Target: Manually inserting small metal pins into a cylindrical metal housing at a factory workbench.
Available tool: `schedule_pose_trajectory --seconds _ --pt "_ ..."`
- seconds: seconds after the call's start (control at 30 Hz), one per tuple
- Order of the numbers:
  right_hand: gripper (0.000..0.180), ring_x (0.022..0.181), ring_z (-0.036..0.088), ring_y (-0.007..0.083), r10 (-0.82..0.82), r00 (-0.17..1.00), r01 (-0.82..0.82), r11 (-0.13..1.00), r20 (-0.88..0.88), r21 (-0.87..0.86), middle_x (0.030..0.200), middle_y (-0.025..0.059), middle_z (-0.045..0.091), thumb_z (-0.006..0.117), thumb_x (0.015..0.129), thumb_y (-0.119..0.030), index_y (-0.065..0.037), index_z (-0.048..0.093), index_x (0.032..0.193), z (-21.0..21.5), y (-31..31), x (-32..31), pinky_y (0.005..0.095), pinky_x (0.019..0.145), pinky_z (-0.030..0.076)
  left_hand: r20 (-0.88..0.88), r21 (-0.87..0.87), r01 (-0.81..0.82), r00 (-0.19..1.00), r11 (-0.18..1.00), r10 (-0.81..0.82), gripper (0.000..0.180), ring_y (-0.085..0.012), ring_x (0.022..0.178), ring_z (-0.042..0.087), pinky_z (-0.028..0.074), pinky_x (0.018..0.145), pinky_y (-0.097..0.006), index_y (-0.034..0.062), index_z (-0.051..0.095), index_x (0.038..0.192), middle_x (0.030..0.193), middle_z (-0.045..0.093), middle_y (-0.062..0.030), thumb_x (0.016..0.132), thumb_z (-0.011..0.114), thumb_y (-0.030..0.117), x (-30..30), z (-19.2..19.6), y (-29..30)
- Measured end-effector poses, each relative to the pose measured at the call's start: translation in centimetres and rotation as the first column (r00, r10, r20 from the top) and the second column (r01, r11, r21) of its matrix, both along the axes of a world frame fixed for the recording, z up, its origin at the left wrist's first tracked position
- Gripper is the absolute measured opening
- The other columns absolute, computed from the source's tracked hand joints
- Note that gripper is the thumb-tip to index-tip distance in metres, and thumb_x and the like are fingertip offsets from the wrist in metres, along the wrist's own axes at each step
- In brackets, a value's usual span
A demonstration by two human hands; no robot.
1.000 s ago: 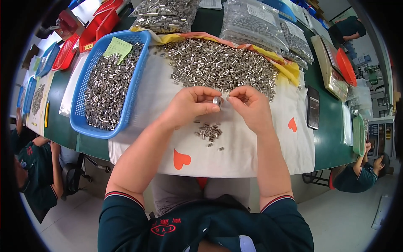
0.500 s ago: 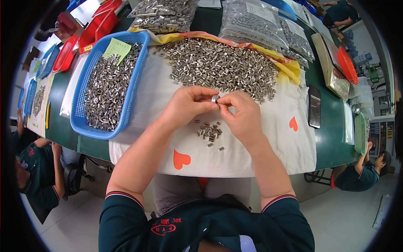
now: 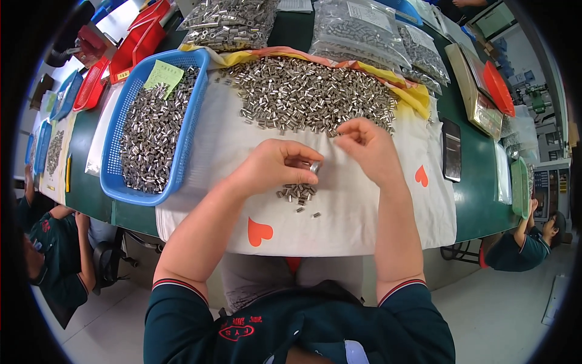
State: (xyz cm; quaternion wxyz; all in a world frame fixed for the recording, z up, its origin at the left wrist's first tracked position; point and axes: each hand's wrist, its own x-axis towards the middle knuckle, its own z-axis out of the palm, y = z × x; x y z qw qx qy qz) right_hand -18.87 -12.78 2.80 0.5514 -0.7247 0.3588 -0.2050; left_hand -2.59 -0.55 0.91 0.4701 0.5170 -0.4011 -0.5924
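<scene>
Green worktable (image 3: pixel 479 200), draped at centre with a white cloth (image 3: pixel 357 218) bearing red hearts. Left of the cloth: blue basket (image 3: pixel 189 130) of small metal sleeves. Beyond the cloth: clear bags (image 3: pixel 364 30) of sleeves. Right of the cloth: dark phone (image 3: pixel 451 150), red tray (image 3: pixel 498 88), green tray (image 3: pixel 520 188).

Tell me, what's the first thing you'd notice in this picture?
The big heap of shiny metal tubes on the white cloth, straight ahead of the person. To the left sits a blue basket full of more tubes. In the middle, the left hand pinches one tube over a small pile, while the right hand reaches toward the heap.
</scene>
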Motion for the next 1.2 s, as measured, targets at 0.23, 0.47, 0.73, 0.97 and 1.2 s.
schedule_pose_trajectory --seconds 0.23,0.47,0.73,0.97,1.2 --pt "0.007 0.063 0.054 0.0167 -0.128 0.971 -0.018 0.804 -0.202 -0.595 0.070 0.0047 0.058 0.061 0.073 -0.009 -0.004 0.061 0.078 -2.6 0.3 1.5 0.0271 0.060 0.043 0.141 -0.050 0.157 0.979 0.986 -0.149 0.032 -0.0049 0.076 0.055 0.045 0.067 -0.019 0.0004 0.061 0.099 0.082 0.061 -0.0001 0.069 0.071 0.004 0.2 0.3 0.2" --pt "0.006 0.070 0.054 0.0266 -0.132 0.942 -0.112 0.745 -0.310 -0.658 0.072 0.0084 0.056 0.060 0.070 -0.012 -0.007 0.061 0.073 -2.6 1.2 1.8 0.0364 0.067 0.044 -0.055 -0.064 0.016 0.998 0.998 -0.019 0.032 -0.0047 0.074 0.054 0.046 0.066 -0.020 0.0005 0.059 0.102 0.084 0.060 -0.0003 0.072 0.068 0.002 0.6 -0.2 -0.2" --pt "0.007 0.069 0.055 0.0107 0.050 0.992 -0.039 0.995 0.116 -0.092 0.076 0.0031 0.060 0.060 0.073 -0.003 -0.002 0.061 0.080 0.1 2.3 1.0 0.0230 0.064 0.043 -0.142 -0.036 -0.157 0.978 0.987 0.151 0.034 -0.0067 0.077 0.056 0.046 0.069 -0.020 -0.0023 0.055 0.106 0.088 0.061 -0.0030 0.074 0.065 0.001 0.8 -0.4 -0.5" --pt "0.009 0.067 0.056 0.0140 0.137 0.990 -0.122 0.908 0.010 -0.402 0.074 0.0046 0.060 0.061 0.071 -0.003 -0.002 0.060 0.079 -0.1 3.1 1.4 0.0255 0.060 0.044 -0.101 -0.055 -0.147 0.985 0.988 0.141 0.034 -0.0077 0.078 0.058 0.047 0.069 -0.021 -0.0036 0.056 0.105 0.086 0.062 -0.0056 0.073 0.066 0.002 0.9 -0.8 -0.5" --pt "0.008 0.063 0.056 0.0166 0.091 0.996 -0.074 0.900 0.019 -0.429 0.071 0.0062 0.059 0.061 0.071 -0.006 -0.003 0.060 0.079 -0.2 3.4 1.3 0.0273 0.058 0.044 0.058 -0.070 -0.200 0.977 0.977 0.205 0.033 -0.0062 0.075 0.057 0.046 0.067 -0.019 -0.0031 0.058 0.103 0.085 0.063 -0.0039 0.072 0.068 0.003 0.3 -0.7 -0.6"
